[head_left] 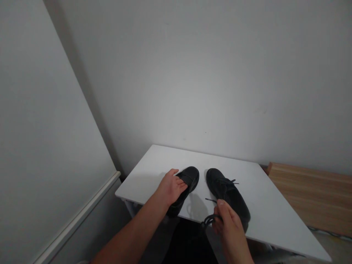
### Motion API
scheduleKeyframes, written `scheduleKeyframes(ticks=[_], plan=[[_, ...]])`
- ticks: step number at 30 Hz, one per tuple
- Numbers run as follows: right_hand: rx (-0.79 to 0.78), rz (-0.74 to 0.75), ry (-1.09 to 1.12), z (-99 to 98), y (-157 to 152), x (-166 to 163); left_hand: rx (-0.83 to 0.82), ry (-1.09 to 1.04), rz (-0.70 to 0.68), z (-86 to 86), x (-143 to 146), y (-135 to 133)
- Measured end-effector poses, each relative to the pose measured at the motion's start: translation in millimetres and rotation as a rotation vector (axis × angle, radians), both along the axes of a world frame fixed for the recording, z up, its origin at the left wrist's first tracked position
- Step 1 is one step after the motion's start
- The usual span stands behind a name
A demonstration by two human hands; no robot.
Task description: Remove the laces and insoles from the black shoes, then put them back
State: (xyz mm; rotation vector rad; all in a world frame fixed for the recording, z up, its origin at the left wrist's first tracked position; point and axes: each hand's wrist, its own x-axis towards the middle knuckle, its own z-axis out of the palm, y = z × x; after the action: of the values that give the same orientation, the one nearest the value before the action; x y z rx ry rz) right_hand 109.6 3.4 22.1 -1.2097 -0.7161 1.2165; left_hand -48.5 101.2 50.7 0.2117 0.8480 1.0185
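Observation:
Two black shoes stand on a white table, toes pointing away from me. My left hand [172, 186] rests on the left shoe [191, 175], its fingers stretched over the upper near the shoe's opening and its thumb apart. No lace shows in the eyelet area of this shoe, which my fingers partly cover. My right hand [226, 219] is closed on a black shoelace [209, 220], bunched in loops, with one thin end sticking out past the thumb. Behind that hand is the right shoe [216, 179], laced, with its lace ends lying to the side; its heel is partly hidden.
The white table [275, 212] stands against a pale wall [192, 91]. A wood-grain board [310, 194] lies to the right of it. On the left is a white panel [55, 128] with a ledge along its lower edge. My dark-clothed legs are below the table's front edge.

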Motion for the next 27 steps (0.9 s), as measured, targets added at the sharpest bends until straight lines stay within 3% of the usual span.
scheduleKeyframes(ticks=[4, 8, 11, 15, 17, 23, 27], plan=[[-0.075, 0.005, 0.025, -15.7, -4.3, 1.6, 0.178, 0.277, -0.178, 3.5, -31.4, -4.6], [-0.121, 0.074, 0.042, -33.6, -10.3, -3.6, 0.709, 1.082, -0.383, 11.4, -56.4, -1.2], [-0.132, 0.097, 0.012, -39.4, -16.2, -10.1, 1.07, 1.539, -0.724, 19.0, -56.8, 1.1], [-0.144, 0.085, -0.008, -38.4, -22.7, -16.6, 1.202, 1.988, -1.175, 17.9, -35.2, 7.0], [-0.155, 0.106, -0.006, -38.8, -25.7, -19.5, 1.182, 2.08, -1.281, 12.4, -21.3, 11.4], [-0.231, 0.04, 0.023, -55.3, -35.4, -35.0, 1.141, 2.004, -1.615, -6.1, 10.4, 21.6], [-0.262, -0.061, -0.038, -68.7, -39.8, -47.1, 1.104, 1.977, -1.694, -16.6, 16.0, 27.4]])
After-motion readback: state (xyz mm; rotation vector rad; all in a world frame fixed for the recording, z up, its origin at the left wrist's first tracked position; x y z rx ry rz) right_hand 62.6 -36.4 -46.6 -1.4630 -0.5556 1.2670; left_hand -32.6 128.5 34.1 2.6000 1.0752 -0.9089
